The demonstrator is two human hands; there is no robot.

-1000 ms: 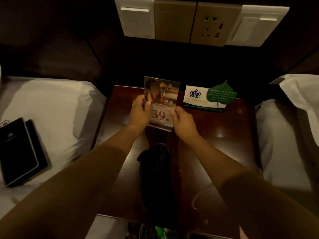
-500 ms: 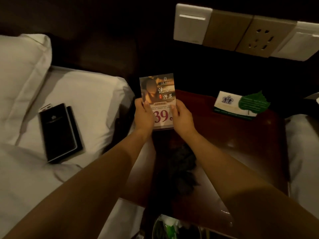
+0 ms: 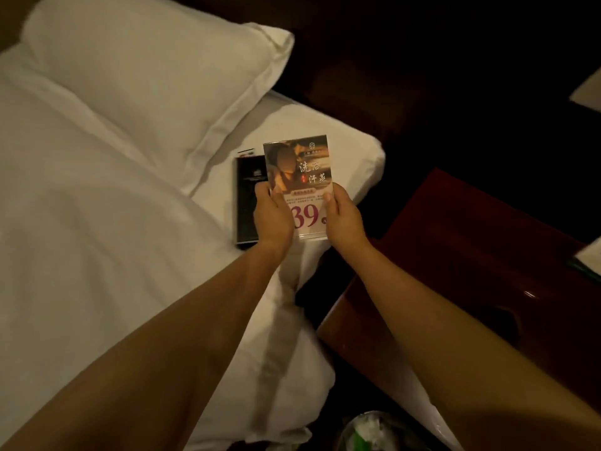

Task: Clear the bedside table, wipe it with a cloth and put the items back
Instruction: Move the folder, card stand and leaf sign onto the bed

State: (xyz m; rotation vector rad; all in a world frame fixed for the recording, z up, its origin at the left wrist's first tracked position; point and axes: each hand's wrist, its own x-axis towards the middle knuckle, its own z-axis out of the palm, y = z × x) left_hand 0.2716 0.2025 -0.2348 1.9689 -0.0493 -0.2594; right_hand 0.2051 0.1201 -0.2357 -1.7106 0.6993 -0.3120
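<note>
White bedding fills the left of the view: a bed (image 3: 97,255) with a plump pillow (image 3: 146,76) at its head, and the dark red wooden counter (image 3: 455,255) beside it on the right. The sign (image 3: 302,177) is a clear plastic stand holding a printed card, with a warm brown photograph on top, Chinese characters beside it and a large red "39" on white below. It is held upright in the air above the near corner of the bed. The left hand (image 3: 273,219) grips its left edge and the right hand (image 3: 344,222) grips its right edge, thumbs on the front face. A black folder (image 3: 248,190) lies flat on the sheet, just behind the left hand.

Half a second ago the sign hung over the left edge of the counter; it has since been carried left, clear of the counter and over the bed. The view has swung left with it, so the wall switches have almost gone.

Only a pale corner of a wall plate (image 3: 588,89) shows at the right edge, and the small card (image 3: 590,255) on the counter is cut off there too. A dark shape on the counter behind the right forearm is too dim to identify. A bin (image 3: 367,431) at the bottom is partly out of frame.
</note>
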